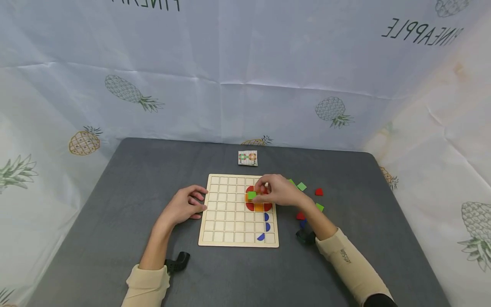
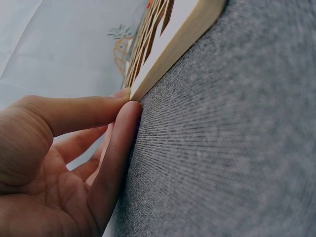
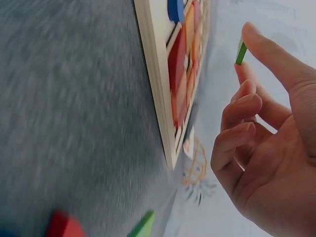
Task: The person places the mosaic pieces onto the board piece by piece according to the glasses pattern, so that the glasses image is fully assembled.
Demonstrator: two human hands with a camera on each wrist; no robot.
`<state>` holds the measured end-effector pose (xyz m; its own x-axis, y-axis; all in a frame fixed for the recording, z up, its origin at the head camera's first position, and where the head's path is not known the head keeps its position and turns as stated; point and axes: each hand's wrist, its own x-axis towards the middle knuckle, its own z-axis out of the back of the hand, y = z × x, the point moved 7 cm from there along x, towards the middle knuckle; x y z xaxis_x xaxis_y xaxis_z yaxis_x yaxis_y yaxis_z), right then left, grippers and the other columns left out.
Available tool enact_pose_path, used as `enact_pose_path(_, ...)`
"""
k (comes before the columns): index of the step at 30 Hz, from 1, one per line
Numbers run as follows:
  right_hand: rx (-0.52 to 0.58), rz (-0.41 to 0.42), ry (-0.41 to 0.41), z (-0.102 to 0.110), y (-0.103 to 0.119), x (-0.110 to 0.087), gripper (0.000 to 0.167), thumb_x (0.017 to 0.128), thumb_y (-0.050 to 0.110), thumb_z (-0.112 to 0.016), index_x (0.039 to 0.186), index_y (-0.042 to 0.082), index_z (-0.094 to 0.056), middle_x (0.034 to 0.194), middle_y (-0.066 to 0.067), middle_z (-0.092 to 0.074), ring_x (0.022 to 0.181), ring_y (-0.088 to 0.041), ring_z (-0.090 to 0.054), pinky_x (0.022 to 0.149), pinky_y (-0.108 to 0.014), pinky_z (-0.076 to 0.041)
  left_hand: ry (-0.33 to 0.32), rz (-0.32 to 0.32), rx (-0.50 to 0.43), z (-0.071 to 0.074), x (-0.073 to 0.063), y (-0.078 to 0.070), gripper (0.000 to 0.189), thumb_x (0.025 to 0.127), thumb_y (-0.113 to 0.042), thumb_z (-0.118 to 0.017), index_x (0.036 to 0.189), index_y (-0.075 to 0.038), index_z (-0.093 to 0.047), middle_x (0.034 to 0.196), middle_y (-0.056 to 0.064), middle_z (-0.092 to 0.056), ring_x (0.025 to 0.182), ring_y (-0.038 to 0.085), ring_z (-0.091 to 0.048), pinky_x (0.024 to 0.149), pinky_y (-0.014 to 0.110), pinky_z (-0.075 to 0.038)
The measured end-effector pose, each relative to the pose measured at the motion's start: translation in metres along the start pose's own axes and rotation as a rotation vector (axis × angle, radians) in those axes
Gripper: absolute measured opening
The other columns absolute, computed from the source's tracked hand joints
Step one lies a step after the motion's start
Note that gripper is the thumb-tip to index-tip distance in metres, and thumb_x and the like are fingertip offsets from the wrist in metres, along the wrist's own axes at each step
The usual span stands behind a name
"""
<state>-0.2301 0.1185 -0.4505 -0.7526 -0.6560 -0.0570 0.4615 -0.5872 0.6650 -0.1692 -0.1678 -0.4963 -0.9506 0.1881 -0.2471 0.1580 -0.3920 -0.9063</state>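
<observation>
A light wooden grid board (image 1: 226,213) lies on the grey table, with red and orange pieces (image 1: 258,207) grouped near its right side. Above that group, my right hand (image 1: 281,190) pinches a green square tile (image 1: 251,195) between thumb and finger. The right wrist view shows this green tile (image 3: 241,53) edge-on, raised off the board, the other fingers curled. My left hand (image 1: 186,204) rests at the board's left edge. Seen from the left wrist, thumb and finger tips touch the board's edge (image 2: 163,64), the fingers fairly straight.
Blue half-round pieces (image 1: 267,227) lie on the board's lower right. Loose green (image 1: 301,186) and red pieces (image 1: 319,192) are scattered right of the board, some partly hidden by the right forearm. A small patterned card (image 1: 247,158) lies beyond the board.
</observation>
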Motion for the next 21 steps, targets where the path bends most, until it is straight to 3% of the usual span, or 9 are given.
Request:
enact_pose_path(12,-0.184,-0.049,0.045,-0.026,0.005,0.026,0.029,0.088,0.045,-0.091,0.096,0.023,-0.073,0.079,0.009,-0.062,0.067,-0.006,-0.053,0.058,-0.023,-0.039,-0.011,0.008,0.004,0.001,0.0,0.0,0.047,0.095,0.002,-0.078,0.139,0.001,-0.063,0.113,0.018,-0.059,0.083,0.02,-0.062,0.065,0.033,-0.067)
enact_pose_path(21,-0.297,-0.115,0.071,-0.032,0.012,0.035,0.032,0.089,0.047,-0.089,0.096,0.022,-0.071,0.081,0.008,-0.061,0.07,-0.007,-0.054,0.061,-0.025,-0.041,-0.009,0.004,0.009,0.001,0.001,0.0,0.047,0.096,0.002,-0.078,0.139,0.0,-0.063,0.113,0.018,-0.059,0.084,0.021,-0.062,0.065,0.033,-0.067)
